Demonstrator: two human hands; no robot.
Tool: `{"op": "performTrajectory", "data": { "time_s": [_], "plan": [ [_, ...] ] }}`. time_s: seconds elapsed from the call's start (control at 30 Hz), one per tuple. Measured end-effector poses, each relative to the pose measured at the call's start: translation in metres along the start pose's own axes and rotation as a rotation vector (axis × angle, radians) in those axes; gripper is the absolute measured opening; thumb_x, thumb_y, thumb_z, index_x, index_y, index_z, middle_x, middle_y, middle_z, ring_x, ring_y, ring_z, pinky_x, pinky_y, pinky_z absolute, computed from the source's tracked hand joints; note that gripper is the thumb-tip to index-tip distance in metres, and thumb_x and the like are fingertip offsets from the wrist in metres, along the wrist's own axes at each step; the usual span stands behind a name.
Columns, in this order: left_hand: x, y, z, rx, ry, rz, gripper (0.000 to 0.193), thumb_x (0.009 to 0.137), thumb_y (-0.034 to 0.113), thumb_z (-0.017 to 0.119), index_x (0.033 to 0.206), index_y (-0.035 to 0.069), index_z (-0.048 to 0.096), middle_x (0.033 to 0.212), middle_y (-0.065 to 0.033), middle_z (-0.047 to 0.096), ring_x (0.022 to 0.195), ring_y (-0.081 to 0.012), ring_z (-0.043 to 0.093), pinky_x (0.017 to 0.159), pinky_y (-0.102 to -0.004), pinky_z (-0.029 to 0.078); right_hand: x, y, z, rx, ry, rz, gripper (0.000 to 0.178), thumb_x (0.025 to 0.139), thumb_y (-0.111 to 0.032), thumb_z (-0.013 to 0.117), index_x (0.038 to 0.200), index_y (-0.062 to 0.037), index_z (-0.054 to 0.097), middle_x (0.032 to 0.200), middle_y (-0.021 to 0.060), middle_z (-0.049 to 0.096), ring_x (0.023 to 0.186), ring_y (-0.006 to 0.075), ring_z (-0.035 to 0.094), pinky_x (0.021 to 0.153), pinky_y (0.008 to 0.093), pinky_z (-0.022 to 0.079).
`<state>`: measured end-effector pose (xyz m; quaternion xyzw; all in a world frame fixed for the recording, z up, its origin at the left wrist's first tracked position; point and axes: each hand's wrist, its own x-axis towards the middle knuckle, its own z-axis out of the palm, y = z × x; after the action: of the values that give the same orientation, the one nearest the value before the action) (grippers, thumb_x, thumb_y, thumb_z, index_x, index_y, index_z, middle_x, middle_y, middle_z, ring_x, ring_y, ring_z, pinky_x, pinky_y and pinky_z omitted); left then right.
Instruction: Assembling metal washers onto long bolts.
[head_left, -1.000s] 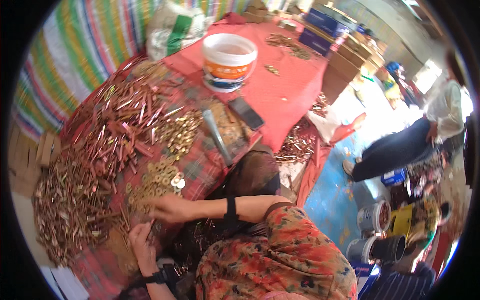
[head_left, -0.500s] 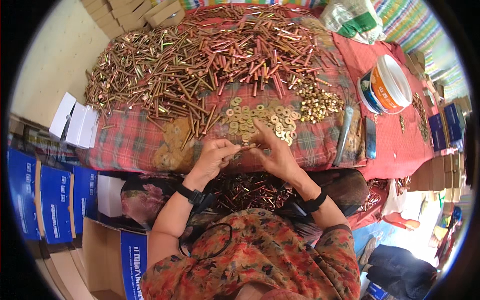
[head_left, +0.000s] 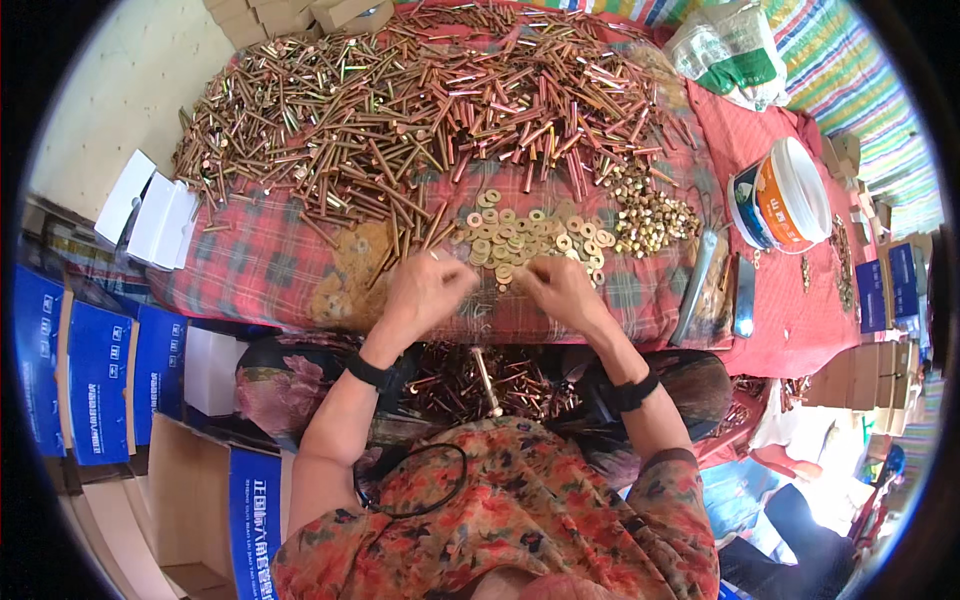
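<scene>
My left hand (head_left: 428, 290) is beside the near edge of the heap of long bronze-coloured bolts (head_left: 400, 130), its fingers curled in and what they hold hidden. My right hand (head_left: 562, 292) has its fingertips pinched together at the near side of the brass-coloured washers (head_left: 510, 240); anything between them is too small to make out. Below the hands, a single shiny bolt (head_left: 486, 380) with a wider piece at its end appears over the dark heap of bolts (head_left: 440, 385) at my lap. Small hex nuts (head_left: 650, 215) are piled right of the washers.
A white bucket (head_left: 785, 195) with an orange label stands at the right. Near it lie a dark flat blade-like tool (head_left: 743, 295) and a long grey metal piece (head_left: 692, 285). White boxes (head_left: 160, 225) stand at the left, with blue cartons (head_left: 105, 390) below them.
My hands were together around a small bolt; they have come apart, the left to the bolts, the right to the washers. A bolt now shows above my lap.
</scene>
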<state>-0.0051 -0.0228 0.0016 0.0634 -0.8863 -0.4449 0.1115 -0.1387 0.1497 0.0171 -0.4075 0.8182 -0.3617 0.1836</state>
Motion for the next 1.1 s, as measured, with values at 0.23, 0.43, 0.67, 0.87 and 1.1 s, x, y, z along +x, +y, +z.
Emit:
{"op": "performTrajectory", "data": {
  "time_s": [0.23, 0.43, 0.67, 0.87, 1.1],
  "plan": [
    [0.019, -0.026, -0.001, 0.604, 0.315, -0.254, 0.017, 0.075, 0.01, 0.066, 0.086, -0.003, 0.061, 0.094, -0.0225, 0.051, 0.086, -0.038, 0.056, 0.074, -0.0419, 0.049, 0.088, 0.027, 0.041, -0.263, 0.354, -0.199, 0.017, 0.08, -0.017, 0.06, 0.087, -0.0009, 0.062, 0.08, 0.0172, 0.059, 0.076, 0.0349, 0.058, 0.066, 0.0416, 0.047],
    [0.011, -0.038, -0.016, 0.395, 0.332, -0.209, 0.014, 0.075, 0.007, 0.063, 0.085, -0.002, 0.061, 0.093, -0.0201, 0.055, 0.088, -0.0364, 0.056, 0.075, -0.0427, 0.047, 0.117, 0.038, 0.057, -0.393, 0.217, -0.165, 0.013, 0.076, -0.009, 0.057, 0.087, -0.0035, 0.059, 0.096, 0.0146, 0.057, 0.095, 0.0315, 0.053, 0.086, 0.0386, 0.043],
    [0.004, -0.012, -0.018, 0.58, 0.449, -0.174, 0.015, 0.08, 0.01, 0.056, 0.092, 0.001, 0.059, 0.078, -0.0178, 0.059, 0.081, -0.036, 0.057, 0.068, -0.0435, 0.046, 0.116, 0.042, 0.05, -0.432, 0.233, -0.157, 0.008, 0.076, -0.01, 0.057, 0.082, -0.0041, 0.058, 0.092, 0.0146, 0.059, 0.093, 0.033, 0.056, 0.084, 0.0389, 0.045],
    [-0.006, -0.021, -0.004, -0.244, 0.371, -0.352, 0.023, 0.088, 0.015, 0.053, 0.103, -0.002, 0.058, 0.066, -0.0053, 0.054, 0.053, -0.016, 0.049, 0.05, -0.0292, 0.039, 0.08, 0.002, 0.054, -0.081, 0.456, -0.048, 0.02, 0.083, -0.019, 0.06, 0.078, 0.0006, 0.06, 0.065, 0.0187, 0.06, 0.058, 0.0334, 0.06, 0.054, 0.041, 0.046],
    [-0.01, -0.011, -0.001, -0.885, 0.204, -0.569, 0.018, 0.09, 0.021, 0.056, 0.095, 0.004, 0.06, 0.064, 0.0009, 0.052, 0.048, -0.0021, 0.036, 0.043, -0.0171, 0.025, 0.039, -0.03, 0.061, 0.243, 0.436, 0.026, 0.013, 0.082, -0.01, 0.062, 0.089, 0.0002, 0.065, 0.069, 0.0167, 0.063, 0.06, 0.0254, 0.063, 0.055, 0.0325, 0.047]
  ]
}}
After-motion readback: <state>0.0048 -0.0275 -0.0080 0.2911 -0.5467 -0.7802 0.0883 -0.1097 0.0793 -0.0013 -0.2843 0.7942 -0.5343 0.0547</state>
